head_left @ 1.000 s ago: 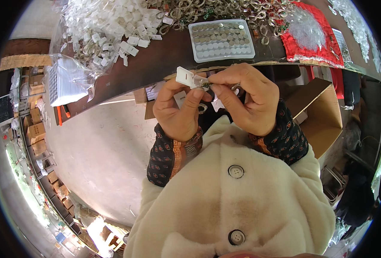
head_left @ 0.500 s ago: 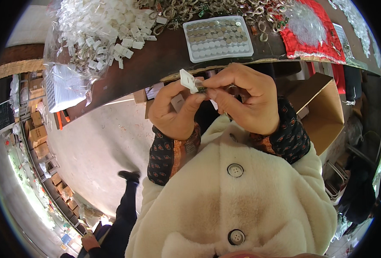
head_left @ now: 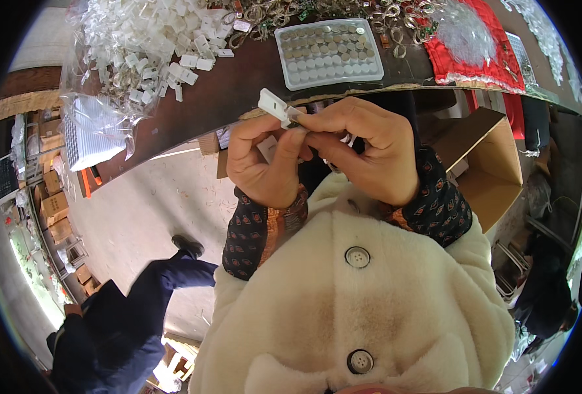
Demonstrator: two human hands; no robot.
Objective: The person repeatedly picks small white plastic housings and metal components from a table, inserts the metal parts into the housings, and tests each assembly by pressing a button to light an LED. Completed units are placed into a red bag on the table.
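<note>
no legible text or numbers

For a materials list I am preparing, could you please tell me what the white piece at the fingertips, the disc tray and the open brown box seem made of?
White piece: probably hard plastic, smooth with crisp edges. Tray: likely translucent plastic, its pale rim slightly glossy. Box: apparently matte cardboard, brown with flat panels.

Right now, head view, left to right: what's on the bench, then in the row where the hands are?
Bench: heap of small white plastic pieces → pale tray of round discs → red cloth → loose clear plastic pieces.
Lower row: left hand → right hand → open cardboard box.
</note>
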